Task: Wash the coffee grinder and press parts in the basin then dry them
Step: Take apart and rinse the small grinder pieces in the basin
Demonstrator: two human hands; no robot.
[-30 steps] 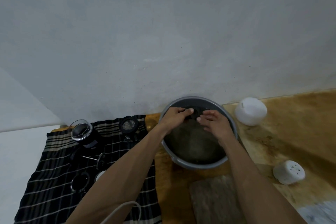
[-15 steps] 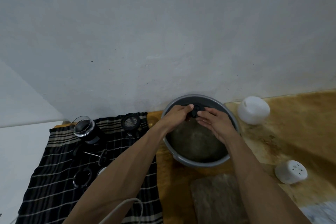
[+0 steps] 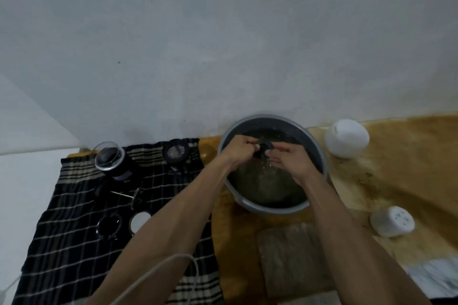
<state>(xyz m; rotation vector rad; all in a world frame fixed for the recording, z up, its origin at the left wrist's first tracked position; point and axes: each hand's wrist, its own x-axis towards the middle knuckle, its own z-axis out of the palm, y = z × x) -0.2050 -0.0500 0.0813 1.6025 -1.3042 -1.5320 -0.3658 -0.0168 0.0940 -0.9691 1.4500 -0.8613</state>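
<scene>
A grey basin (image 3: 270,208) of murky water stands against the wall. Above the water my left hand (image 3: 239,150) and my right hand (image 3: 288,158) hold a small black round part (image 3: 265,146) between them; water drips from it. On the black checked cloth (image 3: 64,245) to the left lie a glass-topped black grinder (image 3: 112,160), a black round lid (image 3: 176,153), a thin plunger rod (image 3: 124,195), a black ring (image 3: 109,226) and a white disc (image 3: 140,221).
A white domed container (image 3: 347,137) sits right of the basin and a white holed cap (image 3: 392,224) lies nearer me. A grey folded towel (image 3: 292,260) lies in front of the basin on the yellow-brown floor. A white cable (image 3: 158,272) crosses my left forearm.
Both hands have lifted the black part out of the water, and drops now fall from it. The view has shifted slightly.
</scene>
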